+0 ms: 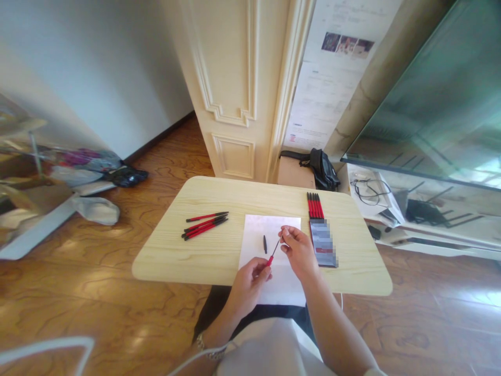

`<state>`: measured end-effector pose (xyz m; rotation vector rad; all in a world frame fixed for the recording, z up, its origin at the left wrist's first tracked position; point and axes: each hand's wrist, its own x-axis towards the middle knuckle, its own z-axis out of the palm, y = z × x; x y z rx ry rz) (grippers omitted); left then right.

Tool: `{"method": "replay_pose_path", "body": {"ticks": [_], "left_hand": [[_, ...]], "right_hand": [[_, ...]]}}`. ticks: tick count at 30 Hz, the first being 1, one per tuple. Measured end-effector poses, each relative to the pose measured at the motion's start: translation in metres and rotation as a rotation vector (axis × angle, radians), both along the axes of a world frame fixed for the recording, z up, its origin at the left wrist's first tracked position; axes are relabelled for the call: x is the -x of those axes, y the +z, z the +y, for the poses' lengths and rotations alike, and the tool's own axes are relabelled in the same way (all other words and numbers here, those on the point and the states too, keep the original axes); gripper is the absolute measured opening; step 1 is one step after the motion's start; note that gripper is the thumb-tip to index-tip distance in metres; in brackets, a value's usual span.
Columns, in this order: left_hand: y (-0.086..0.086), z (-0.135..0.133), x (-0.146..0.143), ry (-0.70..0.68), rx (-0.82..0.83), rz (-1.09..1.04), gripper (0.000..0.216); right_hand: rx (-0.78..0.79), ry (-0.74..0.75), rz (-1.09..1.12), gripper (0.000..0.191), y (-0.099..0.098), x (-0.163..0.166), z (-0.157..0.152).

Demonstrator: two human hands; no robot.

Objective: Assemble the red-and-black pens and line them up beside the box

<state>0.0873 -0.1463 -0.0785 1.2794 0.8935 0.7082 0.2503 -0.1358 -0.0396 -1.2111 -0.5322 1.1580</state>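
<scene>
Nothing readable; print on wall poster (332,78) too small, blurred

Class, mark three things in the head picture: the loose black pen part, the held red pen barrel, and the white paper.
Loose black pen part (265,244): head view, middle of its length.
Red pen barrel (270,260): head view, its exposed red section.
White paper (282,290): head view, bare lower area.

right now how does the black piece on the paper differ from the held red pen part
The black piece lies on the white paper; the red pen part is held by the left hand. The black piece is dark throughout; the red pen part has a thin dark rod running to the right hand. The black piece points nearly straight ahead; the red pen part slants rightward. Both are slim.
</scene>
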Motion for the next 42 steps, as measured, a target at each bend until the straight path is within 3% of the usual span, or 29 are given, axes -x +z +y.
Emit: {"method": "replay_pose_path", "body": {"ticks": [22, 32, 42], "left_hand": [[-0.001, 0.000, 0.000, -0.001, 0.023, -0.026, 0.029], [-0.005, 0.001, 0.001, -0.003, 0.039, -0.049, 0.029], [-0.002, 0.002, 0.005, -0.024, -0.031, 0.004, 0.026]], "right_hand": [[-0.016, 0.000, -0.029, 0.031, 0.000, -0.001, -0.002], [-0.061, 0.041, -0.282, 0.025, -0.006, -0.005, -0.004], [-0.041, 0.106, -0.341, 0.022, 0.000, -0.010, -0.005]]}}
